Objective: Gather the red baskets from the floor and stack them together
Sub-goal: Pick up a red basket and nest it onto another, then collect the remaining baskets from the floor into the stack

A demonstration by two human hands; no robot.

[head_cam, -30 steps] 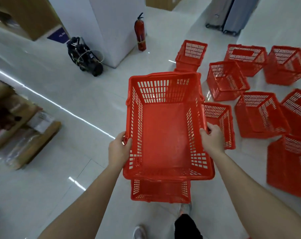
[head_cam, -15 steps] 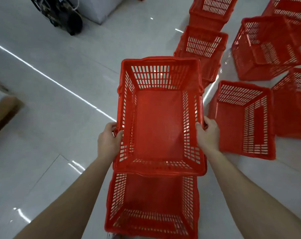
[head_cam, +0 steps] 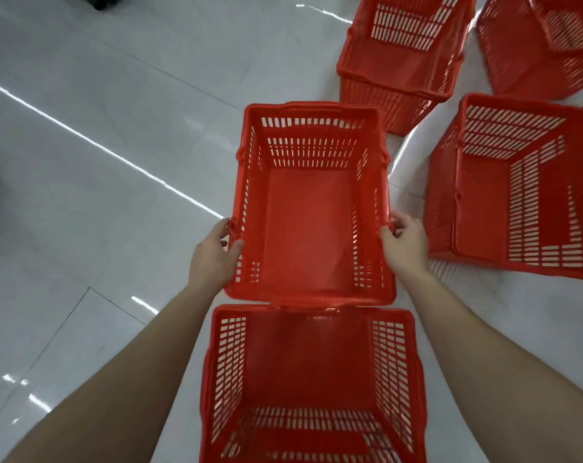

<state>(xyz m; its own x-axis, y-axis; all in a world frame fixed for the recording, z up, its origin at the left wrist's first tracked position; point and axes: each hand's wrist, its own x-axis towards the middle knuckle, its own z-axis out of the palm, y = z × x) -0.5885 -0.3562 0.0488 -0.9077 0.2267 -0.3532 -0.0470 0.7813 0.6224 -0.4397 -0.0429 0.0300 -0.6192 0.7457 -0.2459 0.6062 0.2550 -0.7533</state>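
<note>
Red baskets are crowding the glossy white floor (head_cam: 100,162). A tipped basket (head_cam: 483,212) is lying on its side at three o'clock, just beside the right hand (head_cam: 405,248). A far basket (head_cam: 400,61) is sitting at one o'clock and a corner basket (head_cam: 550,45) at two. The held basket (head_cam: 307,222), slatted red plastic with a solid bottom, is hanging at centre. Its near rim is overlapping the far rim of an upright basket (head_cam: 312,379) at six o'clock. Its mouth is facing up, with its long axis running twelve to six. The fingers of the left hand (head_cam: 213,259) and the right hand are gripping its side rims.
</note>
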